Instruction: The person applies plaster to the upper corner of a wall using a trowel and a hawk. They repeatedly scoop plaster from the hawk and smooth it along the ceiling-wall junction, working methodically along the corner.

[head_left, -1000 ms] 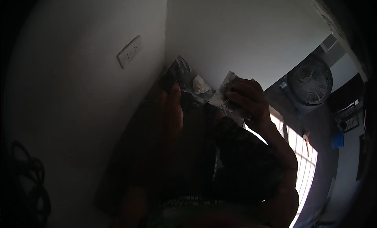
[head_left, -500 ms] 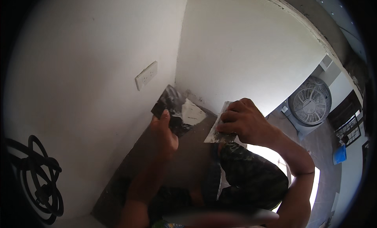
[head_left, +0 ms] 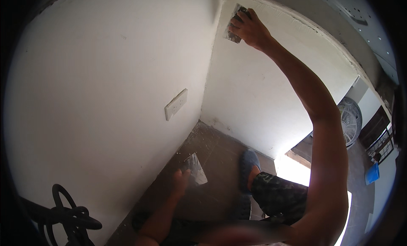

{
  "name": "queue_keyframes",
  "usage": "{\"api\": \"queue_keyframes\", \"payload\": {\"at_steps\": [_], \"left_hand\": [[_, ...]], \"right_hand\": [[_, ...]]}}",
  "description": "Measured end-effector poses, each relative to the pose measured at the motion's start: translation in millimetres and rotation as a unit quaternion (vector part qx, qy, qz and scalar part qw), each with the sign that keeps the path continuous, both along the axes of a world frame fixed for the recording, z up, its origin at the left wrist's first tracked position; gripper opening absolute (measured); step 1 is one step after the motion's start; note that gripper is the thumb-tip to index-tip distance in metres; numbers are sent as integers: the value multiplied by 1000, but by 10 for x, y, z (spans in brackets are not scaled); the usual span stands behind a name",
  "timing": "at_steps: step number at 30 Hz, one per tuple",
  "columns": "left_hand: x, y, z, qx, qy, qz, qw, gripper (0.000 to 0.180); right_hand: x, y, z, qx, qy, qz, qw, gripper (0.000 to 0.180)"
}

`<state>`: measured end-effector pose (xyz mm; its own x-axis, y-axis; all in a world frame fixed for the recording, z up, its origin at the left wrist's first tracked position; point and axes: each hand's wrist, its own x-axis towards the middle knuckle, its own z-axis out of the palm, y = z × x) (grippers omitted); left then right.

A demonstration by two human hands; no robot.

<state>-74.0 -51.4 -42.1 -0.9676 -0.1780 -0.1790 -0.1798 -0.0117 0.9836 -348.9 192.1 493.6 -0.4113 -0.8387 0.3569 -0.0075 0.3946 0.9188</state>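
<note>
Right hand (head_left: 251, 29) stretched high presses putty knife (head_left: 234, 30) against wall (head_left: 263, 89).

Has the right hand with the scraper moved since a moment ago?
Yes. The right hand with its scraper has gone up from near the left hand, well above the wall socket, to the wall's top corner.

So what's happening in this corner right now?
A person is working on a white wall near a room corner. The right hand is stretched high up, pressing a flat putty blade against the wall close to the ceiling. The left hand hangs low and holds a second blade smeared with pale filler, above the dusty floor. A wall socket sits on the adjoining wall.
</note>
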Motion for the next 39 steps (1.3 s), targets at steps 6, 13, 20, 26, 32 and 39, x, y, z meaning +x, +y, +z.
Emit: {"api": "queue_keyframes", "payload": {"at_steps": [6,13,20,26,32,39], "left_hand": [[-179,36,-90,17,72,41,996,21],[34,-101,-81,-30,44,44,998,28],[-39,-45,161,68,67,81,992,21],[-88,-100,-16,31,44,90,995,20],[58,-228,57,49,51,132,989,25],[-10,-187,286,40,-45,112,992,23]], "right_hand": [[-354,-171,85,20,14,-26,999,37],[35,295,-275,-40,53,-76,995,35],[-98,-20,-156,9,16,0,1000,26],[-352,-258,15,37,25,-74,996,20],[355,818,-105,-76,113,-82,987,40],[844,953,-378,-182,91,-138,969,36]]}}
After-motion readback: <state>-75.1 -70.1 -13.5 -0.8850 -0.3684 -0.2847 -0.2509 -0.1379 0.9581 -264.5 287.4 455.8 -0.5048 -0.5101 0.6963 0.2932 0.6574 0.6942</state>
